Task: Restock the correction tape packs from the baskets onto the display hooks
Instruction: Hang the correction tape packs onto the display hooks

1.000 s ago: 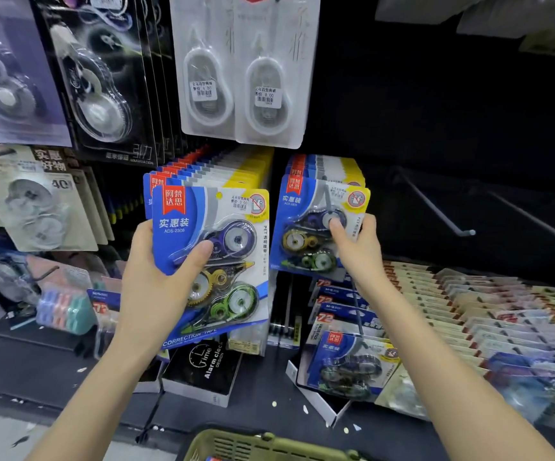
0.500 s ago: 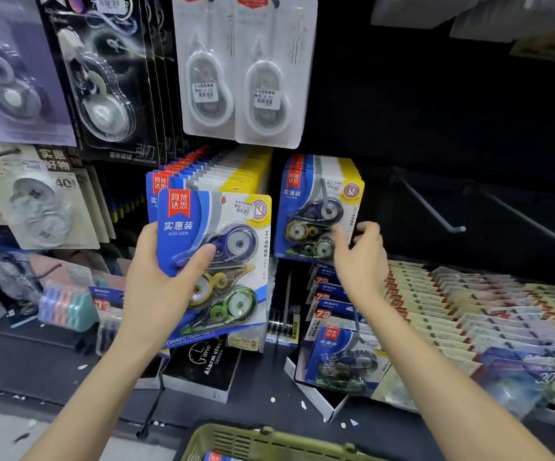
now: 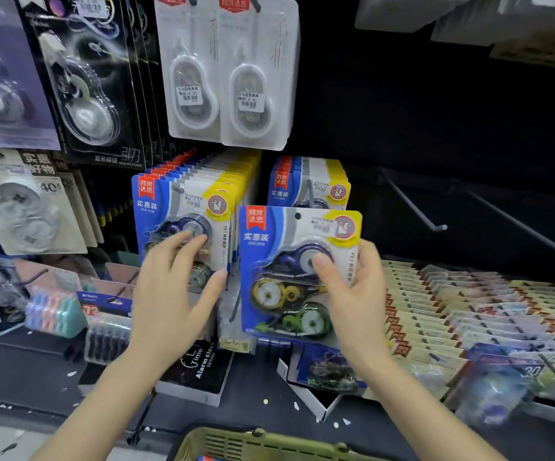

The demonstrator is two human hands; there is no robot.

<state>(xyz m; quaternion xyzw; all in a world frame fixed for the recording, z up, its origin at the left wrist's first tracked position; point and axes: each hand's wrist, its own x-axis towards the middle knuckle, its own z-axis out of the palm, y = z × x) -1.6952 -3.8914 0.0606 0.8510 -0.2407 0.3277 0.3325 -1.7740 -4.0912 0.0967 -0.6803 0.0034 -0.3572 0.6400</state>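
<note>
one correction tape pack is pinched in the right hand, held before the hung stack | left hand is laid spread on the left row | green basket is cut off below | dark speckled shelf

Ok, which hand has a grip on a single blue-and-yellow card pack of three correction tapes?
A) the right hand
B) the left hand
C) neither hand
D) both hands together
A: the right hand pinches the blue-and-yellow card pack of three correction tapes, thumb on its front, while the left hand lies with straight fingers on the hanging stack of the same packs.
</note>
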